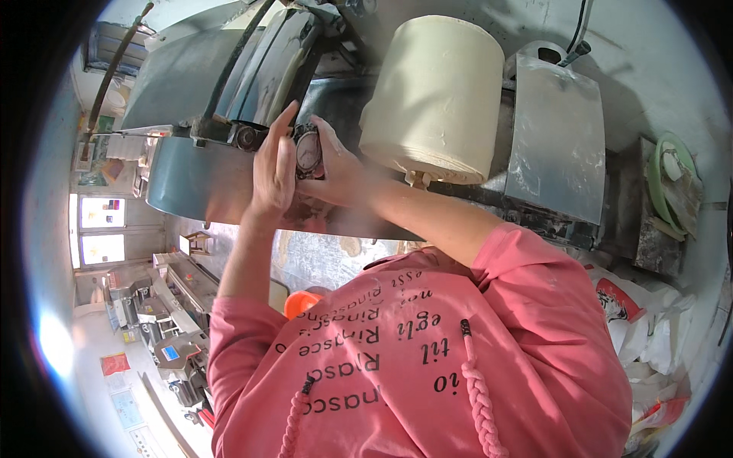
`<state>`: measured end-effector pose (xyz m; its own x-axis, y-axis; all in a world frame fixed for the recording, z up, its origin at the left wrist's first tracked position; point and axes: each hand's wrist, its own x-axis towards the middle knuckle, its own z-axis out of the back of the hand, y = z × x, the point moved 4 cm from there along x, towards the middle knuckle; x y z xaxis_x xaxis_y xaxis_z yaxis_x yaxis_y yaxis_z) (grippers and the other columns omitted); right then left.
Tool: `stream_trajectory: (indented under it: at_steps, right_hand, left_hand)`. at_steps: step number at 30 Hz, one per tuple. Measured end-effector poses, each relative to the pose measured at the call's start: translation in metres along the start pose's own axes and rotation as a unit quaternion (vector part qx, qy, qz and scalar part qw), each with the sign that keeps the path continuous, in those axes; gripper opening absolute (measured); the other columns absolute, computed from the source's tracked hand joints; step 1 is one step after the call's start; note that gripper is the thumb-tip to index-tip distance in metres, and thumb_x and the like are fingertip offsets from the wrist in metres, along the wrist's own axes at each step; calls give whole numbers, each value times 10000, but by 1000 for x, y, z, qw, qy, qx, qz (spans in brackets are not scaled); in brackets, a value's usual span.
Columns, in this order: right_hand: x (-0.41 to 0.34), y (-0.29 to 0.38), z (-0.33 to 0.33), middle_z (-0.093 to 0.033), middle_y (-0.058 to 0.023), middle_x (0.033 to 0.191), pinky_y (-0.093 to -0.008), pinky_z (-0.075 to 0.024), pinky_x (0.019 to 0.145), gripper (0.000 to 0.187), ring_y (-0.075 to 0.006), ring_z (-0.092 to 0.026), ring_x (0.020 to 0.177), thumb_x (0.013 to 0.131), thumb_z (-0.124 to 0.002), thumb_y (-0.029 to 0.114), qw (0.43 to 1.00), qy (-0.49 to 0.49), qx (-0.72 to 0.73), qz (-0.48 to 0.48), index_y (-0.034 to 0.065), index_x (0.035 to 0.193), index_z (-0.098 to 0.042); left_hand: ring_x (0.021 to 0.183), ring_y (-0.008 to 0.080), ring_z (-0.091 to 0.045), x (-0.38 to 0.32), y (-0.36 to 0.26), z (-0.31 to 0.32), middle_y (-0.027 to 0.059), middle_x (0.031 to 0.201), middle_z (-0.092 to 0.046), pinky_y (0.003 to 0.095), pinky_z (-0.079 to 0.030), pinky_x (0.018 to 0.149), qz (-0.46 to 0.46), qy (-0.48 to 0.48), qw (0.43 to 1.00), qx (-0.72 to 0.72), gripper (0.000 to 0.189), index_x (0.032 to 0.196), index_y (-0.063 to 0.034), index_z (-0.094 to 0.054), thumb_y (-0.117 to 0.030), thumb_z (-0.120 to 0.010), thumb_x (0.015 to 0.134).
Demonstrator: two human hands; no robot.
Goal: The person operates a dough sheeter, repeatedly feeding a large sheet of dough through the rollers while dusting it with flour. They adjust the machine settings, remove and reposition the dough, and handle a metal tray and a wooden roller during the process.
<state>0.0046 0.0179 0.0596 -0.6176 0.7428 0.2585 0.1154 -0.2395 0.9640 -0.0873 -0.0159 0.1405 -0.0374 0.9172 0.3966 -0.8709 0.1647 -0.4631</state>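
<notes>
In front of me is a dough sheeting machine with a blue-grey painted side [194, 177] and shiny metal rollers [278, 63]. A round dial-like knob [308, 151] with a pale face and dark rim sits on it. My right hand [339, 166] curls around the knob's right side, thumb below and fingers above. My left hand [275, 166] is upright against or close beside the knob's left side, fingers stretched upward; its contact is partly hidden. To the right of my hands, a thick roll of cream dough sheet [435, 97] rests on the machine.
A floured metal plate [555, 137] slopes beyond the roll. At far right is a green basin [667, 183], with white sacks [641, 332] below. An orange tub [302, 303] stands on the floor. Several machines [166, 332] line the left side.
</notes>
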Motion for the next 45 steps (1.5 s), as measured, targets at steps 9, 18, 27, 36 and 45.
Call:
stream_trajectory:
  at_steps: [9, 18, 27, 36, 45]
  right_hand:
    - [16, 6, 17, -476, -218, 1138, -432, -477, 837, 888, -414, -536, 1004, 639, -752, 282, 976, 64, -126, 168, 56, 1344, -260]
    - [0, 16, 24, -527, -304, 1079, -443, -495, 765, 898, -440, -580, 944, 665, -758, 346, 995, 80, -50, 38, -83, 1267, -247]
    - [4, 22, 24, -556, -306, 1030, -465, -498, 742, 841, -464, -587, 898, 668, -755, 373, 995, 83, -58, 20, -83, 1187, -275]
    - [10, -5, 6, -575, -285, 995, -471, -487, 746, 879, -465, -586, 910, 685, -747, 424, 997, 66, -45, 3, -63, 1220, -248]
    - [-2, 7, -1, -403, -234, 1222, -449, -336, 964, 857, -377, -420, 1126, 679, -738, 298, 979, 42, -88, 178, -39, 1307, -263]
  left_hand:
    - [922, 229, -523, -10, 8, -12, 146, 1227, -543, 327, -410, 851, -17, -116, 993, -24, 594, 1275, 12, -468, -462, -289, 965]
    - [808, 343, -636, 11, -1, 1, 230, 832, -627, 358, -462, 724, 98, 43, 994, -13, 401, 1108, -4, -579, -314, -382, 947]
    - [730, 307, -628, 13, -4, 1, 208, 735, -609, 351, -454, 694, 111, 51, 992, -4, 406, 1081, -6, -599, -325, -388, 944]
    - [846, 369, -614, 20, -3, 1, 221, 843, -633, 386, -466, 753, 130, 114, 984, 46, 394, 1045, -36, -613, -338, -384, 940]
    - [892, 357, -618, 40, -15, 56, 141, 983, -647, 440, -492, 780, -41, 217, 972, 83, 462, 1269, -174, -499, -370, -536, 851]
